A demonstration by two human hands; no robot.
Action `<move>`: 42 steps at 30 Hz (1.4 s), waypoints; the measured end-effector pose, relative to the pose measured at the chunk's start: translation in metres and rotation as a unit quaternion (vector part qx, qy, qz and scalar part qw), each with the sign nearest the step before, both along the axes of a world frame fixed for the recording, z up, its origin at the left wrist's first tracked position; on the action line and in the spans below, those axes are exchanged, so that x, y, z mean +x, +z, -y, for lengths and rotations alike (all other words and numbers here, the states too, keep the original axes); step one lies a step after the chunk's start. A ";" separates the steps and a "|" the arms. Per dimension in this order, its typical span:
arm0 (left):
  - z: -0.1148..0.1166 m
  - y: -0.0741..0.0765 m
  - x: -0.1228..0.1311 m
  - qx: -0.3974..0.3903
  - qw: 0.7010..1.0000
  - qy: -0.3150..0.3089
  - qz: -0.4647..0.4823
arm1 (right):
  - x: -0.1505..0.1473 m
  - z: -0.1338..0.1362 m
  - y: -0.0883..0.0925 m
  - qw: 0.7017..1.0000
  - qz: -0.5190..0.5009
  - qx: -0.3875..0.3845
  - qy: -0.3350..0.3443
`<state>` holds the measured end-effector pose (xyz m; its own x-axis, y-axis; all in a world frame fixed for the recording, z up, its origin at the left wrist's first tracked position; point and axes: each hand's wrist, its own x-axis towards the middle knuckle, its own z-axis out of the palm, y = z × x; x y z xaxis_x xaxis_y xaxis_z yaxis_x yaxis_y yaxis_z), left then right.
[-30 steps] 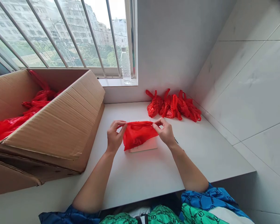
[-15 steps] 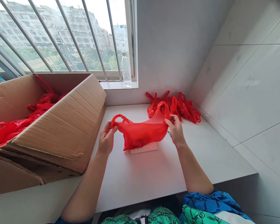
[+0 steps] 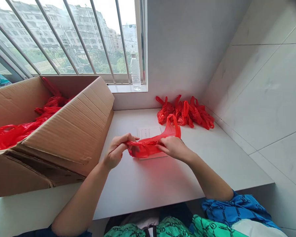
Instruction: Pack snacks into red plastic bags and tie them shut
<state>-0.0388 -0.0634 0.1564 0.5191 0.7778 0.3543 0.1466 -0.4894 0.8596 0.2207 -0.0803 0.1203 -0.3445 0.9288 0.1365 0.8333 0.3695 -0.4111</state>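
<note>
Head view: a red plastic bag [image 3: 148, 147] is pinched taut between the left hand [image 3: 117, 150] and the right hand [image 3: 174, 148]. Its thin film may be torn if stretched harder.

Red plastic bag [image 3: 148, 148], crumpled, stretched over white card [image 3: 149, 132].

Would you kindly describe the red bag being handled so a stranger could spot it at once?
Find the white counter below the barred window, right of the cardboard box. At its middle, the left hand and right hand stretch one red bag. Unlike the bunched bags by the wall, it is held.
</note>
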 end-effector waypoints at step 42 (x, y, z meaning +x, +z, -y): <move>-0.056 -0.106 0.029 0.148 0.910 0.112 -0.372 | -0.014 -0.040 -0.061 0.997 0.049 0.005 -0.056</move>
<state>-0.0101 -0.0078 0.0507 0.5418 0.8208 0.1811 0.7578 -0.5702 0.3172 0.2071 -0.0404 0.0593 -0.2513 0.9609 0.1159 0.9055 0.2757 -0.3225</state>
